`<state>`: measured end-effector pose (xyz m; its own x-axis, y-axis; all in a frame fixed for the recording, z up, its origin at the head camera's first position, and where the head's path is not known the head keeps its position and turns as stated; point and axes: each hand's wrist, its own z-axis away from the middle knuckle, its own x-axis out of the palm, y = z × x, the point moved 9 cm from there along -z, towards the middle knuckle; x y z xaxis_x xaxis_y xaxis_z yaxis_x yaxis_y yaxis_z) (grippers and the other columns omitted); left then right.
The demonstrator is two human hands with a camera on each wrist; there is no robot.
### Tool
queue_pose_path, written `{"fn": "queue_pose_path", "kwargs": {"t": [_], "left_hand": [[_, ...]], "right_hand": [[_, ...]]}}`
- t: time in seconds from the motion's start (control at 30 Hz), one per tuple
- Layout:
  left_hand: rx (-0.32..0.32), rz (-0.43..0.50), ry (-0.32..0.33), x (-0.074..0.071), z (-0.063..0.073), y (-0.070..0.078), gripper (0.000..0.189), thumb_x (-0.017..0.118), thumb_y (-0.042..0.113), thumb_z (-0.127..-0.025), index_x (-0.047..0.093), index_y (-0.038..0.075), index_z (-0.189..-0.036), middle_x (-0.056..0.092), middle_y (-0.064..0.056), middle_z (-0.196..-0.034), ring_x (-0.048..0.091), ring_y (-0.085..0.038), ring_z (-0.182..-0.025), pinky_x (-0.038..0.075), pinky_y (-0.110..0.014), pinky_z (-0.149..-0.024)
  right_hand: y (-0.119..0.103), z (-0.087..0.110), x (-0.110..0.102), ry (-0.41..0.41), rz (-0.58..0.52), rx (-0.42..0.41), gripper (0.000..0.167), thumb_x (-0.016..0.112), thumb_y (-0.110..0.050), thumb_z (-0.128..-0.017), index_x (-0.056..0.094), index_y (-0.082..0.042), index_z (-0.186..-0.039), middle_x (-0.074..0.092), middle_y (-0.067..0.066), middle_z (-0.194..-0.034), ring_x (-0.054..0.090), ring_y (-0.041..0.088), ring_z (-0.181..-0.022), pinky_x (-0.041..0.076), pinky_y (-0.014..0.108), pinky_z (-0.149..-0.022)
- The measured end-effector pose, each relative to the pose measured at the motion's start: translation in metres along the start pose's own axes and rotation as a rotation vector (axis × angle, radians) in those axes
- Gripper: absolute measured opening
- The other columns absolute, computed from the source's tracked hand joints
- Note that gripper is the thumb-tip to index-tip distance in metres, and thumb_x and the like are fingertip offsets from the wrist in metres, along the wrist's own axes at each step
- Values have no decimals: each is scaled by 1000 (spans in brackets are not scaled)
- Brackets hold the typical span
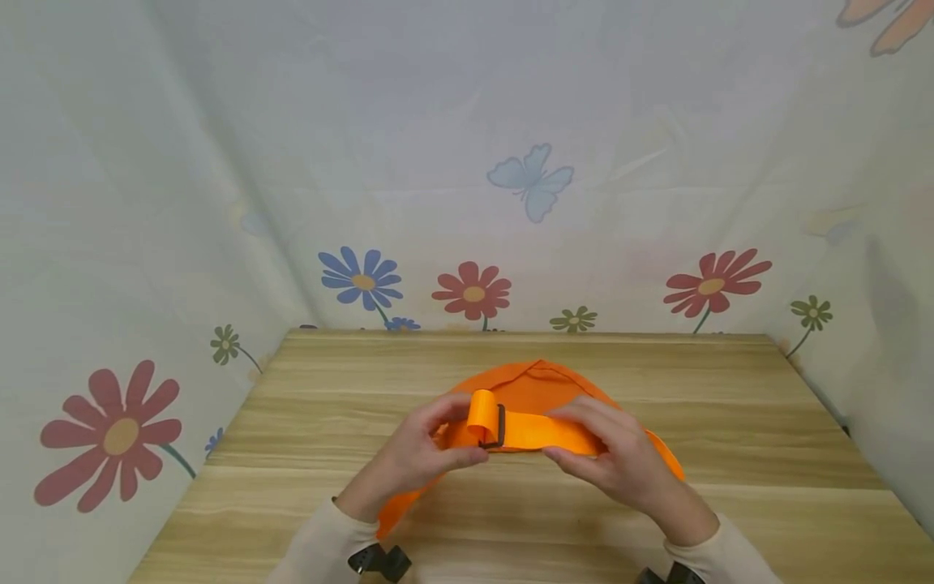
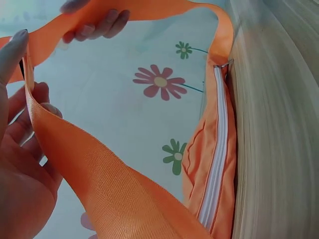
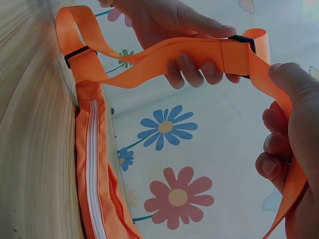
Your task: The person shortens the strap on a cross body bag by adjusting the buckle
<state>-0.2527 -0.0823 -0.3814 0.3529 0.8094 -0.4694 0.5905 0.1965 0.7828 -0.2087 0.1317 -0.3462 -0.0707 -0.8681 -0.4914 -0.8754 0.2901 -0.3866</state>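
An orange fabric bag [image 1: 540, 388] with a white zipper [image 3: 92, 159] rests on the wooden table, its wide orange strap [image 1: 529, 431] raised in front. My left hand [image 1: 419, 444] grips the strap beside a black slider buckle [image 1: 501, 426]. A short loop of webbing [image 1: 481, 412] stands up at that buckle. To the right of it, my right hand [image 1: 623, 454] pinches the strap between thumb and fingers. At one end of the bag, the strap passes through another black buckle [image 3: 79, 54].
Under the bag is a wood-grain table [image 1: 350, 373]. Pale fabric walls with printed flowers [image 1: 473, 294] and a butterfly [image 1: 534, 180] stand behind it and on both sides. Small black devices [image 1: 381, 561] sit at the wrists.
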Motion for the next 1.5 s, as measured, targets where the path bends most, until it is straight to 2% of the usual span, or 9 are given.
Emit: {"fn": "queue_pose_path", "kwargs": {"t": [0.23, 0.43, 0.57, 0.8, 0.9, 1.0, 1.2, 1.37, 1.5], "left_hand": [[16, 20, -54, 12, -4, 5, 49, 83, 26, -97, 65, 13, -140, 72, -6, -131, 68, -15, -111, 59, -32, -104], [79, 41, -68, 17, -7, 12, 50, 86, 15, -93, 65, 13, -139, 71, -7, -127, 67, -16, -108, 61, -31, -100], [131, -2, -71, 19, -9, 15, 51, 87, 16, -92, 66, 13, -139, 73, -5, -128, 68, -16, -110, 61, -32, -100], [210, -94, -66, 21, -11, 24, 51, 91, 16, -88, 69, 13, -134, 75, -4, -126, 70, -16, -112, 61, -33, -102], [222, -127, -67, 23, -12, 27, 50, 92, 16, -86, 71, 13, -131, 76, -2, -125, 70, -16, -113, 60, -33, -104], [213, -138, -79, 25, -12, 27, 47, 93, 16, -85, 73, 13, -128, 76, -1, -123, 70, -14, -109, 61, -31, -102], [207, -216, -131, 29, -10, 26, 46, 92, 21, -87, 74, 11, -128, 78, -3, -121, 70, -13, -104, 62, -28, -97], [125, -293, -194, 30, -7, 17, 48, 87, 33, -93, 72, 14, -134, 76, 1, -126, 70, -11, -108, 61, -25, -98], [93, -304, -197, 29, -5, 13, 47, 83, 37, -96, 71, 13, -136, 76, 1, -125, 69, -10, -105, 61, -24, -95]], "right_hand": [[-3, -3, 5, -15, 2, 0, 34, 77, -37, -101, 75, -8, -119, 75, 3, -102, 64, 10, -83, 54, 14, -71], [-5, -5, 7, -20, 4, 3, 33, 80, -34, -100, 75, -9, -120, 75, 2, -103, 64, 10, -83, 53, 14, -70], [-7, -6, 8, -26, -2, -14, 33, 82, -32, -98, 75, -8, -120, 76, 3, -103, 64, 10, -84, 53, 14, -72], [-10, -7, 12, -46, 17, -37, 42, 79, -39, -98, 75, -7, -123, 75, 2, -104, 64, 11, -86, 53, 14, -73], [-12, -7, 14, -65, 22, -43, 45, 81, -40, -95, 74, -9, -127, 74, 1, -104, 62, 10, -84, 52, 12, -72], [-12, -7, 17, -97, 17, -44, 48, 83, -38, -93, 73, -9, -129, 74, 1, -106, 61, 10, -85, 53, 13, -73], [-8, -4, 24, -169, -7, 2, 40, 88, -31, -91, 73, -11, -123, 72, 0, -106, 60, 7, -85, 54, 13, -74], [-5, -3, 24, -186, 3, 29, 41, 92, -25, -88, 73, -12, -122, 70, -1, -102, 57, 5, -82, 53, 12, -70], [-3, -2, 25, -211, -1, 57, 39, 91, -26, -89, 72, -15, -122, 68, -4, -99, 55, 2, -80, 51, 12, -67]]}}
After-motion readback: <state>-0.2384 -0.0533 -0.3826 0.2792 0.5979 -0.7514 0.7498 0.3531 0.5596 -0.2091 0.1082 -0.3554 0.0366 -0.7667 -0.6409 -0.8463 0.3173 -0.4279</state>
